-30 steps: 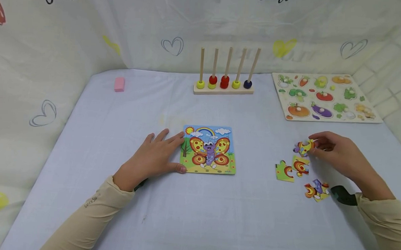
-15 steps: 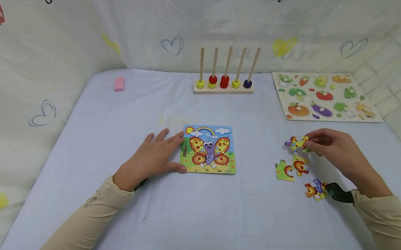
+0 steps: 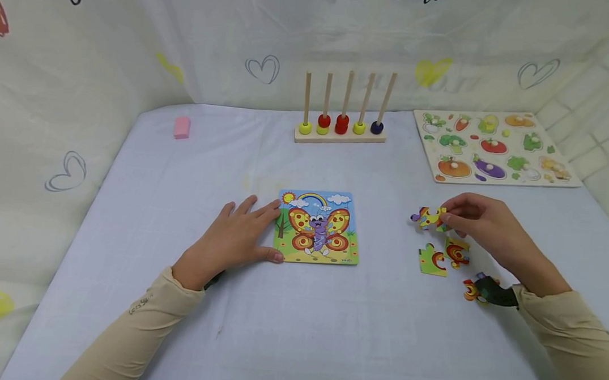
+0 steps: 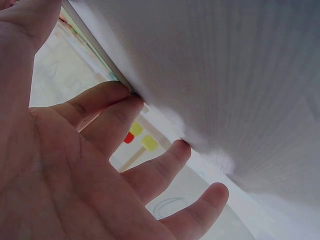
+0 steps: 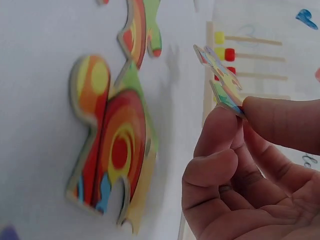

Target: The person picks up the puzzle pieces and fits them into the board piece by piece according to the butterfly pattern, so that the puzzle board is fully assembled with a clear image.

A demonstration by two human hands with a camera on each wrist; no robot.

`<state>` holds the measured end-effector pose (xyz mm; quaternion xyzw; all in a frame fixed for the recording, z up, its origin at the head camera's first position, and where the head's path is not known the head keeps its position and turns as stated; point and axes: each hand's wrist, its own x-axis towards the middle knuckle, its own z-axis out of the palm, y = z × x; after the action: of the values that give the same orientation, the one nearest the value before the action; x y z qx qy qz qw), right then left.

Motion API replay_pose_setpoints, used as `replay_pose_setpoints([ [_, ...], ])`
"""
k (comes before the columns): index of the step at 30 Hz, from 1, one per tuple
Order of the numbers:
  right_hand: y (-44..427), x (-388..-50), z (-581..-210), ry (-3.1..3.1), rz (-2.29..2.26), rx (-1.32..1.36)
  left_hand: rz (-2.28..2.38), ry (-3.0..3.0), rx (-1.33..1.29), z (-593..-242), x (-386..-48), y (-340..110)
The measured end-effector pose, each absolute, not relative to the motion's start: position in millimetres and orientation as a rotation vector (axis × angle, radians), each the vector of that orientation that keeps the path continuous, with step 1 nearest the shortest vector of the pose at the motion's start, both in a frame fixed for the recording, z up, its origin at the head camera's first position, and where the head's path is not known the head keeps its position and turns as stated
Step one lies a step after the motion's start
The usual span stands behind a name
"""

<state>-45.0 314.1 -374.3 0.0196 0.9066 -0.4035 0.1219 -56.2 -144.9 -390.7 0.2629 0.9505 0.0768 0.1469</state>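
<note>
My left hand (image 3: 233,235) lies spread at the left edge of a square butterfly picture board (image 3: 314,253), its thumb and index finger touching that edge. Held between thumb and fingertips of my right hand (image 3: 486,232) is a jigsaw piece (image 3: 428,218), yellow, red and purple, lifted off the table in the right wrist view. Below it on the cloth lie a green jigsaw piece (image 3: 432,261) and a piece with red rings (image 3: 456,252). A further piece (image 3: 471,290) is partly hidden by the dark strap at my right wrist.
A bead abacus (image 3: 340,137) with upright rods stands at the back. To its right lies a vegetable peg board (image 3: 499,178). A pink block (image 3: 182,127) sits at the back left. Behind the table hangs a printed cloth (image 3: 311,37).
My right hand has moved left with the jigsaw piece, from above the ringed piece towards the butterfly board. The wrist strap now covers part of the lowest piece. My left hand stays put.
</note>
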Motion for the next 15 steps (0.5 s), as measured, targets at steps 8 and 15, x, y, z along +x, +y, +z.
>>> replay_pose_setpoints([
  [8,294,-51,-375,2.599,-1.193,-0.019,0.233,2.733,0.756,-391,-57,-145],
  [15,273,-53,-373,2.548,-1.239,-0.078,0.232,2.736,0.756,-390,-56,-145],
])
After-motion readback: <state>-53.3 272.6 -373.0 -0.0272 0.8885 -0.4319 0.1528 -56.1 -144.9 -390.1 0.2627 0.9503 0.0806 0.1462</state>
